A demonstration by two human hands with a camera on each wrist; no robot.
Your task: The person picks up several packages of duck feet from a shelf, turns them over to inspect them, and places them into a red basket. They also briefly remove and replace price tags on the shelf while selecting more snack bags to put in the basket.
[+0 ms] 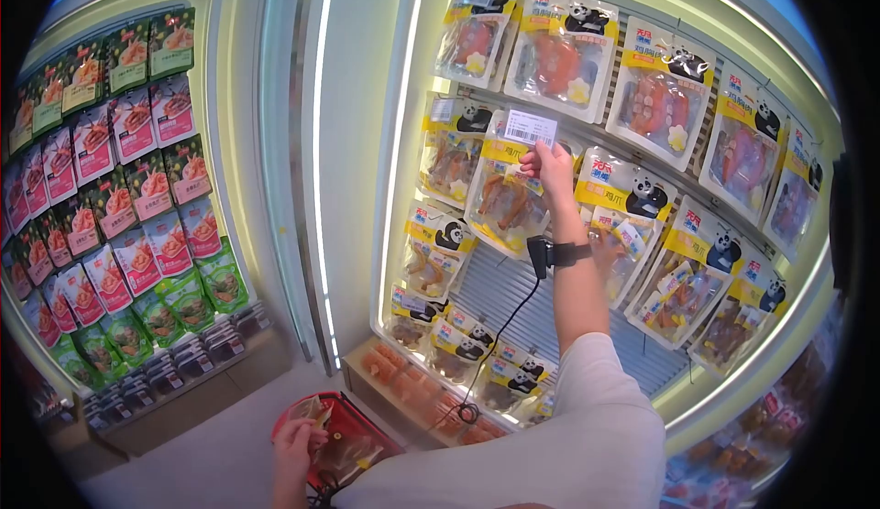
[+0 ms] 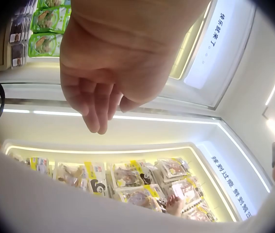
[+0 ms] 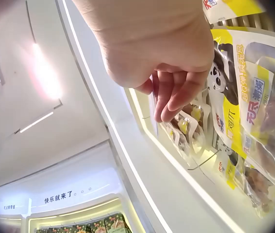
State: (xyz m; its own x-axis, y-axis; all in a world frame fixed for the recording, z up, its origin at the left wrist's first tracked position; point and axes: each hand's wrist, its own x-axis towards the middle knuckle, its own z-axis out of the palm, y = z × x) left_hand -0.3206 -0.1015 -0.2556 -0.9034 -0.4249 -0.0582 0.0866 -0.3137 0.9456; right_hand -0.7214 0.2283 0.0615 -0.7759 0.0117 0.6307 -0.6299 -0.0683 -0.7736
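My right hand (image 1: 550,168) is raised to the lit rack and pinches a white barcode price tag (image 1: 530,128) between thumb and fingers. Seen edge-on in the right wrist view, the tag is a thin strip beside the fingertips. Right behind it hangs a clear and yellow panda-print food pack (image 1: 503,199). My left hand (image 1: 296,443) hangs low over a red shopping basket (image 1: 362,425), fingers loosely bent. Nothing shows between those fingers in the left wrist view. Inside the basket lie clear food packs (image 1: 346,454), partly hidden by the hand.
Rows of similar panda packs (image 1: 662,97) hang on hooks around the right hand. A ledge with orange-toned packs (image 1: 412,383) runs below the rack. Another lit rack of pouches (image 1: 115,133) stands at the left. A black cable (image 1: 502,330) dangles from the right wrist.
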